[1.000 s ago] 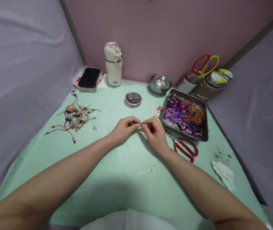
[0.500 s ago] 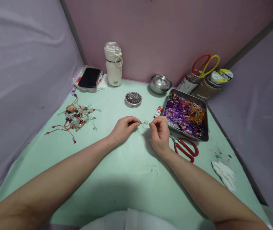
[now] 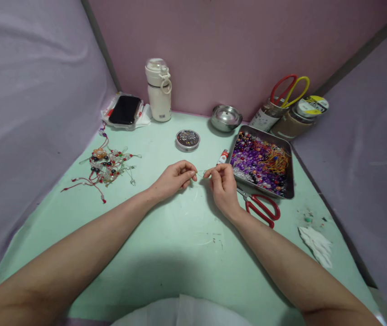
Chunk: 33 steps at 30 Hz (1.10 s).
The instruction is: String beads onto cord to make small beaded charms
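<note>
A thin, pale green cord [image 3: 200,171] spans the small gap between my hands, above the middle of the table. My left hand [image 3: 176,177] pinches one end between thumb and fingertips. Curled close by on the right, my right hand [image 3: 223,186] grips the other end with thumb and forefinger. Most of the cord is hidden behind the fingers, and any knot in it is too small to make out. Just beyond my right hand are a metal tray [image 3: 292,181] of mixed beads and threads, a lighter [image 3: 224,156] and red-handled scissors [image 3: 264,209].
Finished-looking beaded strings [image 3: 107,167] lie in a heap at left. Along the back stand a phone [image 3: 124,109], a white bottle [image 3: 159,93], a metal bowl [image 3: 226,118] and jars [image 3: 290,124]. A round tin [image 3: 187,140] sits mid-table; a crumpled white cloth [image 3: 316,246] lies at right.
The loop of cord that showed between my hands is now mostly behind my right fingers. My right fingers have shifted slightly left, and my left fingers have curled in more.
</note>
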Tool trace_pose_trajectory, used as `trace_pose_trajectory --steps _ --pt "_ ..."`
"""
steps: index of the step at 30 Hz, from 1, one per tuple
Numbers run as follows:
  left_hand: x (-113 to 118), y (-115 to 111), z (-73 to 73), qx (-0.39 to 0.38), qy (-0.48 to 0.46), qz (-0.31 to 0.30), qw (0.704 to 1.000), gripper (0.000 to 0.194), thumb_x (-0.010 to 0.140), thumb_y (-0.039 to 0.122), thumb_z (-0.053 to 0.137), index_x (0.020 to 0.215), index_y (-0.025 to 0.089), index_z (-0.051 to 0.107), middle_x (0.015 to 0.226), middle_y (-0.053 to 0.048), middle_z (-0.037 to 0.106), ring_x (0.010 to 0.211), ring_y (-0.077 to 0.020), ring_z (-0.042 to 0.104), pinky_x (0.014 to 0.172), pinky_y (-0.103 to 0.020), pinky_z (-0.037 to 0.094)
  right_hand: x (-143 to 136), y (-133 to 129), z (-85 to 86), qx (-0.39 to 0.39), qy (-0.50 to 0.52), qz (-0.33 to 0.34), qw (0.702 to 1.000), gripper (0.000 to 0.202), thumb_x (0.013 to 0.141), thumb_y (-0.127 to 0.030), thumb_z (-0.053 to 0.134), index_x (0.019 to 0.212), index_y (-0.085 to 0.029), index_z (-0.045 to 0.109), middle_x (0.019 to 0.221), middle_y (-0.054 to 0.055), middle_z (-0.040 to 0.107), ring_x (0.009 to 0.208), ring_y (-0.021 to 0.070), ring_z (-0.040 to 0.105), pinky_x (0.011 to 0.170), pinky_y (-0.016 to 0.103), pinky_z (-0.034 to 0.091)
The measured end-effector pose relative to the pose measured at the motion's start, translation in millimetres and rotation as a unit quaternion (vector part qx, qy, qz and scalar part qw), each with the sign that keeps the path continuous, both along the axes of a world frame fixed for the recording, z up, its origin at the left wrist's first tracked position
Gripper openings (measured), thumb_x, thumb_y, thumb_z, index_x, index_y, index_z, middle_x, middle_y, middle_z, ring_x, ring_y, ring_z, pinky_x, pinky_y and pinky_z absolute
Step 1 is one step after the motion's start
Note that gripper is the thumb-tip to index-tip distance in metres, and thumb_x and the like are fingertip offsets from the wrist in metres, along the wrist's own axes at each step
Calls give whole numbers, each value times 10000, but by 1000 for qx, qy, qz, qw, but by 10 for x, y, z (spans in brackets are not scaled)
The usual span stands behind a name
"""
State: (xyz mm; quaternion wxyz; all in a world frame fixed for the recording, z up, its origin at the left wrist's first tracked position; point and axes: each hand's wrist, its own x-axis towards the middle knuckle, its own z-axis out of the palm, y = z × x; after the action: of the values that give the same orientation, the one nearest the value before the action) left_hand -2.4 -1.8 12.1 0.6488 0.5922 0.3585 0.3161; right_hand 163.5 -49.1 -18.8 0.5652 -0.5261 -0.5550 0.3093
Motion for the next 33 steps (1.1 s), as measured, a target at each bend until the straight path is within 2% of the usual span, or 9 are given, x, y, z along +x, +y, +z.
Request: trace_pose_trajectory --steps 5,10,15,20,23,26,29,33 --pt "2 39 -8 2 10 33 999 179 861 348 543 904 177 571 676 27 507 519 -74 411 480 -224 306 12 2 4 -21 -3 -12 1000 111 945 -328 439 889 -245 392 613 -60 466 551 128 462 554 275 373" --pt "-31 83 -54 30 33 65 997 235 902 376 471 924 174 590 702 15 513 550 -85 427 510 -228 328 27 7 4 -8 -34 -33 999 100 932 -318 469 886 -235 437 675 -39 462 586 129 445 564 277 362" --pt "-72 80 -83 137 96 77 983 273 924 374 434 910 169 615 707 11 534 637 -112 475 613 -252 375 28 13 27 24 -43 -41 998 91 926 -292 485 872 -223 462 755 -23 488 671 130 469 628 275 377" --pt "-66 60 -45 272 155 68 947 177 847 314 570 917 169 644 765 -1 562 677 -127 485 655 -265 389 24 5 40 26 -55 -41 997 97 932 -297 466 871 -224 447 755 -27 469 668 128 455 646 274 383" --pt "-67 73 -39 313 168 71 932 144 845 282 559 833 174 654 757 -10 565 687 -136 492 668 -273 393 24 -3 41 25 -64 -35 997 99 930 -300 463 869 -224 444 747 -29 461 657 128 448 639 273 381" --pt "-83 112 -72 301 155 107 935 157 852 281 543 795 173 641 761 -14 581 721 -145 514 693 -277 401 18 -6 44 25 -78 -28 996 102 917 -295 481 852 -220 458 728 -32 469 649 128 448 632 270 382" --pt "-102 161 -126 251 121 153 948 167 844 311 554 792 172 631 765 -6 591 715 -143 520 686 -271 409 2 -3 37 8 -102 -15 995 105 901 -297 500 837 -214 489 721 -26 515 638 131 471 623 269 394" --pt "-122 200 -160 227 100 181 952 175 830 325 561 805 169 636 752 -3 598 710 -147 524 679 -268 412 -16 7 4 -8 -142 1 990 121 897 -315 504 869 -208 553 720 -11 586 634 147 530 622 278 429"
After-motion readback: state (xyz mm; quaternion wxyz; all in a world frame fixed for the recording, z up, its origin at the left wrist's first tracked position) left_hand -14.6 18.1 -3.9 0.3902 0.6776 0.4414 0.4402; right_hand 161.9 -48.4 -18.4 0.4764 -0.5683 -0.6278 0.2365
